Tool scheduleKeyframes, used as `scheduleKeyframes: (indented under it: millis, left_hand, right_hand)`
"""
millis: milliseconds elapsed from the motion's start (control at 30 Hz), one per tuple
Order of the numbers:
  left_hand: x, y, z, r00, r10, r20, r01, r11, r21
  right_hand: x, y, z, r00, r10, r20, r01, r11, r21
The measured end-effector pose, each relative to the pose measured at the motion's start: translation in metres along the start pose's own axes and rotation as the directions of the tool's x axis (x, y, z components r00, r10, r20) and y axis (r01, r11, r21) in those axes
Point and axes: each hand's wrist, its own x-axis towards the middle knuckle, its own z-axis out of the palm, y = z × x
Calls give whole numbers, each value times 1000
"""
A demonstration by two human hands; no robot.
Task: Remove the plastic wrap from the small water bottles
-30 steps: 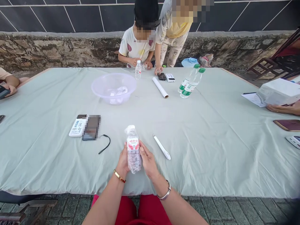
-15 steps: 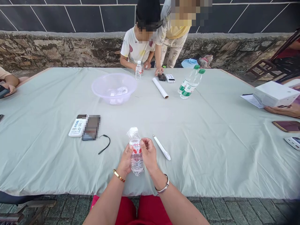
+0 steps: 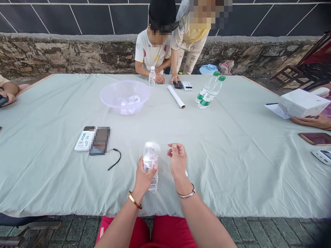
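Note:
In my left hand (image 3: pixel 144 177) is a small clear water bottle (image 3: pixel 150 165), upright-leaning, with a white cap and a printed label. Loose clear plastic film (image 3: pixel 156 147) covers the bottle and bunches near its cap. My right hand (image 3: pixel 178 158) is apart from the bottle, to its right, with thumb and fingers pinched together. Whether film or something else is in that pinch, I cannot make out. A slim white pen-shaped tool (image 3: pixel 186 173) is mostly hidden by my right hand; only its ends peek out.
Farther off are a lilac basin (image 3: pixel 108 100) with wrapped items inside, a white roll (image 3: pixel 177 97), two green-capped bottles (image 3: pixel 207 98) and a small bottle (image 3: pixel 152 77). Phones (image 3: pixel 99 140) and a wrist strap (image 3: pixel 117 160) lie left. People stand opposite; one at right holds a white box (image 3: pixel 302 103).
My right hand has left the bottle and moved right and up, over the white tool. The bottle has turned in my left hand, showing another side of its label.

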Motion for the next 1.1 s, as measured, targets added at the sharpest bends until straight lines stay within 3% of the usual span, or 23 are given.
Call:
scheduleKeyframes:
  millis: [100, 200, 300, 467, 667, 800, 900, 1000, 1100]
  left_hand:
    - [-1, 4, 3, 999, 38, -23, -38, 999, 33]
    - [-2, 6, 5, 998, 46, -39, -43, 997, 67]
    - [-3, 5, 2, 1000, -22, -11, 23, 999, 47]
    - [-4, 3, -4, 978, -135, 162, 134, 991, 13]
    - [-5, 1, -9, 954, -183, 237, 197, 980, -34]
    - [-5, 4, -11, 965, -154, 214, 138, 987, 84]
    - [-7, 10, -14, 944, -179, 278, 139, 978, 157]
    - [-8, 12, -19, 926, -215, 311, 164, 969, 184]
    - [-9, 9, -24, 932, -196, 305, 136, 969, 206]
  right_hand:
    - [-6, -6, 2, 987, -40, 158, 63, 987, -146]
    - [-11, -11, 4, 986, -103, 132, 131, 965, -228]
    - [-2, -13, 4, 996, -66, 67, 71, 994, -80]
    - [22, -11, 1, 992, 61, 111, -88, 964, 253]
    - [36, -6, 0, 983, 107, 151, -152, 932, 330]
    - [39, 1, 0, 976, 186, 114, -215, 907, 362]
    - [41, 3, -5, 986, 153, 72, -168, 934, 315]
    - [40, -3, -20, 983, 12, 186, -54, 973, 224]
    - [40, -11, -35, 879, -137, 456, 170, 985, -32]
